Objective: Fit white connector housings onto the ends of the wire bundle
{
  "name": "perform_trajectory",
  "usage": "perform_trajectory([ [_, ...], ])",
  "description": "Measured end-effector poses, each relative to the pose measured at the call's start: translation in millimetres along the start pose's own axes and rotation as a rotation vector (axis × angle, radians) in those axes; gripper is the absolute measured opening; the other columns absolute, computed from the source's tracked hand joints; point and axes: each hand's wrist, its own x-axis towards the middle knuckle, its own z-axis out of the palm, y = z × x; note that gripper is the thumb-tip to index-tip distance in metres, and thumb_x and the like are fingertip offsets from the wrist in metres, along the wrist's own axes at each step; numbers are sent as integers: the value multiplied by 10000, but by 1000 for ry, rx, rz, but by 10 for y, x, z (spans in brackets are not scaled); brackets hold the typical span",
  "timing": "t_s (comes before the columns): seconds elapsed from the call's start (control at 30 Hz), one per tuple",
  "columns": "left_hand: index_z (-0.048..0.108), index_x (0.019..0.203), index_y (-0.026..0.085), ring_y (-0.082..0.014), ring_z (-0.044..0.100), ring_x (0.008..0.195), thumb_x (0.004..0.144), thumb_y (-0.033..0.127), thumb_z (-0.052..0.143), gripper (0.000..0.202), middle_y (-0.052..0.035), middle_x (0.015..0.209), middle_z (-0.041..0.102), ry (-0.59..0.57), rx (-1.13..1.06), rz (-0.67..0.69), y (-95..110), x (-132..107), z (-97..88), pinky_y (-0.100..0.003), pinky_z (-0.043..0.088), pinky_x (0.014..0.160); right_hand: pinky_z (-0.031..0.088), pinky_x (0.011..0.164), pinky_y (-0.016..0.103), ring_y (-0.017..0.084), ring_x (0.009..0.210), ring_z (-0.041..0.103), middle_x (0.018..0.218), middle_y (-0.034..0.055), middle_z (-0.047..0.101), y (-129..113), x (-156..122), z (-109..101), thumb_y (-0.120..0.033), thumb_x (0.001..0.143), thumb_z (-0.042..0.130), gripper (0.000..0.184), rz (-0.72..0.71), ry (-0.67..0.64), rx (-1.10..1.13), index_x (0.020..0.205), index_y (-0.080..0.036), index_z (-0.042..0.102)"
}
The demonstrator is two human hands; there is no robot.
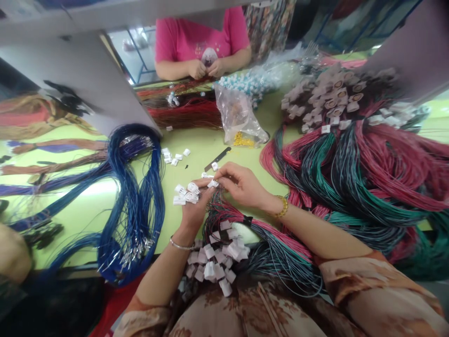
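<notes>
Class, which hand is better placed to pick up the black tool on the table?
Probably the right hand: it sits just beside the black tool and pinches only a small white tag, while the left hand grips a whole bunch of tags.

A thin silver bangle (pixel 181 245) circles the wrist just behind the left grip (pixel 194 209). Behind the right grip (pixel 242 186) sits a gold beaded bracelet (pixel 282 207). Farther back come loose short sleeves (pixel 354 271) of a tan top (pixel 245 309) printed with brown flowers.
</notes>
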Motion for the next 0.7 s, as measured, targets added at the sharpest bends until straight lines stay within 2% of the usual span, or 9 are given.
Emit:
perform_trajectory([
  [0.13, 750, 929, 199, -231, 708, 988, 808, 325, 773, 175, -58, 975, 754, 6, 9, 38, 13, -1, 4, -415, 551, 960, 464, 763, 335, 170, 829, 569, 879, 48, 628, -36, -21, 19, -160, 951, 479, 131, -157, 35, -152, 899, -211, 587],
  [0.4, 745, 955, 195, -235, 705, 1019, 843, 318, 746, 166, -68, 1007, 753, -21, 74, 104, -9, -9, -10, -416, 557, 956, 412, 639, 284, 130, 657, 490, 767, -6, 572, -71, -61, 21, -132, 924, 502, 102, -138, 84, -197, 872, -220, 495],
  [0.57, 733, 966, 212, -221, 709, 1018, 866, 280, 724, 122, -63, 1003, 745, -14, 209, 278, -16, -10, -28, -428, 551, 980, 389, 625, 292, 141, 649, 462, 756, 3, 538, -93, -63, 20, -149, 932, 460, 109, -145, 31, -297, 862, -232, 446],
  [0.7, 732, 943, 218, -221, 717, 989, 867, 318, 720, 127, -58, 971, 751, -16, 232, 284, -23, -2, -30, -427, 567, 954, 394, 636, 306, 159, 671, 475, 775, 31, 564, -70, -45, 14, -158, 942, 407, 121, -183, -16, -369, 855, -236, 435],
])
